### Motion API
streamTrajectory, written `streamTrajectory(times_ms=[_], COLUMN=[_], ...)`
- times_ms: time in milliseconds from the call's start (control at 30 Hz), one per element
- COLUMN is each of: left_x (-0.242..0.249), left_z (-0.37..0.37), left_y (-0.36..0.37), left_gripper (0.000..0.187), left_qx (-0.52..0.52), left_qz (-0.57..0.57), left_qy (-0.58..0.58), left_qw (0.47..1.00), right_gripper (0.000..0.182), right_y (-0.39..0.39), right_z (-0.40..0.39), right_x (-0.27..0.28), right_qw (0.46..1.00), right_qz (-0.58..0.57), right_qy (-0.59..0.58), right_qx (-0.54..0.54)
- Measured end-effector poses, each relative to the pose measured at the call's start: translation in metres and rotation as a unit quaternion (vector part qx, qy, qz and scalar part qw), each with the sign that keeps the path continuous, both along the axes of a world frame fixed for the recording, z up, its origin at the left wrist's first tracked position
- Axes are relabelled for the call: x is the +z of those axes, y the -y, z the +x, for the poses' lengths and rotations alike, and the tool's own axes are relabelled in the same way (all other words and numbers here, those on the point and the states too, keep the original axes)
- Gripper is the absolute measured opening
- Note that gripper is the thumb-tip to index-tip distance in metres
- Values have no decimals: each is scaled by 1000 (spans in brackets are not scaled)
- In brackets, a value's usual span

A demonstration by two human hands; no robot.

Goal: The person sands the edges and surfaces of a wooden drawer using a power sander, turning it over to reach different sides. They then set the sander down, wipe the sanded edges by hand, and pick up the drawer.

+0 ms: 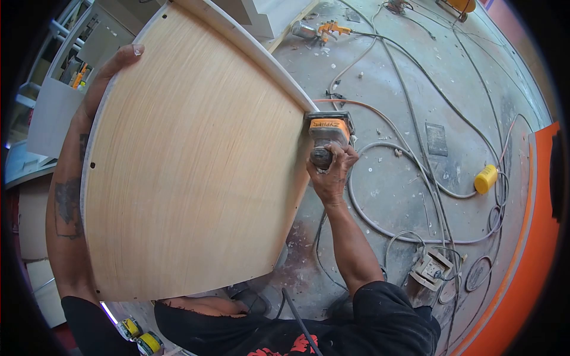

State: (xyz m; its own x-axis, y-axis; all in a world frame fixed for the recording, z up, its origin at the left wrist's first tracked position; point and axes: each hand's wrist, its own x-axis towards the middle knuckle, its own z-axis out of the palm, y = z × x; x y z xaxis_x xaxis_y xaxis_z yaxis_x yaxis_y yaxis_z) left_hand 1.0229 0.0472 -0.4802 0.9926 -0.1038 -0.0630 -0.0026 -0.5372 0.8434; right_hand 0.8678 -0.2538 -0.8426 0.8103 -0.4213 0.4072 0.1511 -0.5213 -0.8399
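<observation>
A large wood-grain panel point(190, 154) stands tilted in front of me, with a white board point(261, 56) along its far edge. My left hand point(126, 58) is closed around the panel's upper left edge, thumb on the wooden face and the other fingers hidden behind. In my right hand point(335, 172) is an orange and black electric sander point(330, 126), gripped from the near end. Its flat pad is at the panel's right corner, against the end of the white board; exact contact is hard to see.
An orange spray gun point(332, 28) lies on the grey floor at the back. Hoses and cables point(409, 107) loop over the right side. Further right are a yellow object point(485, 178), a dusty power box point(432, 268) and an orange panel point(522, 249). Cans point(148, 343) stand at lower left.
</observation>
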Motion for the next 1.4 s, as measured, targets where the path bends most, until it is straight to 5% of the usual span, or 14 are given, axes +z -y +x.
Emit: streamTrajectory(times_ms=[300,567,867,1100,1233,1400], left_x=[-1,5,7,7,10,7], left_z=[1,-5,-5,-7,-5,3], left_y=[4,12,10,15,12,9], left_gripper=[102,101,98,90,103,90], left_qx=[-20,-24,-29,-30,-56,-55], left_qz=[-38,-25,-25,-39,-25,-33], left_qy=[-28,-33,-42,-22,-46,-23], left_qw=[999,999,998,999,997,998], right_gripper=[73,75,70,73,72,71], right_y=[-17,-7,-37,-26,-31,-38], right_z=[20,5,29,20,22,28], right_x=[70,17,92,47,67,94], right_qw=[998,999,996,997,998,997], right_qz=[-10,-22,14,-9,0,-9], right_qy=[56,29,84,69,55,70], right_qx=[24,-8,11,-19,-12,-24])
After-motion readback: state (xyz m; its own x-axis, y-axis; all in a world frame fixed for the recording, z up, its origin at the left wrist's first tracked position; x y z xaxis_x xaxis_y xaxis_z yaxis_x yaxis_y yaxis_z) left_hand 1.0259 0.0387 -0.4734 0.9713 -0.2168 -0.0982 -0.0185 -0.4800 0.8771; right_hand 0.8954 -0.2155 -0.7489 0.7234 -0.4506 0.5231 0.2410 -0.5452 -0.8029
